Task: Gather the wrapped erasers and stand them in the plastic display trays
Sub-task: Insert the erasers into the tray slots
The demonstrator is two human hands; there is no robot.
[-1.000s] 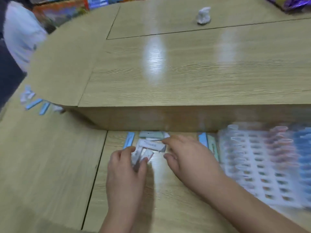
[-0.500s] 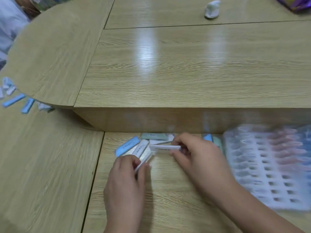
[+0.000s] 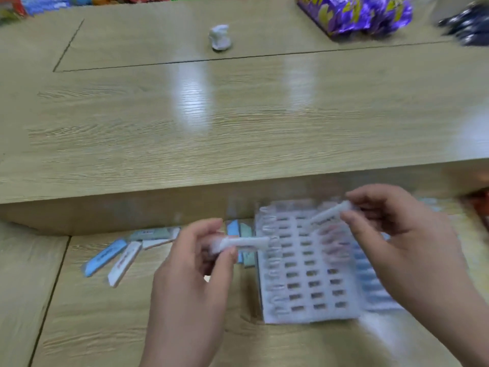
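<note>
My left hand (image 3: 193, 263) pinches a white wrapped eraser (image 3: 247, 243) that lies level, its tip at the left edge of the clear plastic display tray (image 3: 304, 308). My right hand (image 3: 397, 229) pinches a second white wrapped eraser (image 3: 328, 215) tilted over the tray's upper rows. The tray has many small slots, with blue erasers (image 3: 370, 284) standing along its right side. Loose erasers lie flat on the lower desk: a blue one (image 3: 104, 256), a white one (image 3: 124, 262) and a green one (image 3: 150, 234).
A raised wooden counter (image 3: 238, 123) runs across behind the lower desk. On it sit a crumpled white object (image 3: 219, 37), purple snack packets (image 3: 354, 11) and a dark packet (image 3: 468, 27). More erasers (image 3: 244, 229) lie between my left hand and the tray.
Both hands lifted an eraser each from the pile and moved right to the tray. The view shifted right, so the tray now sits nearer the middle.
</note>
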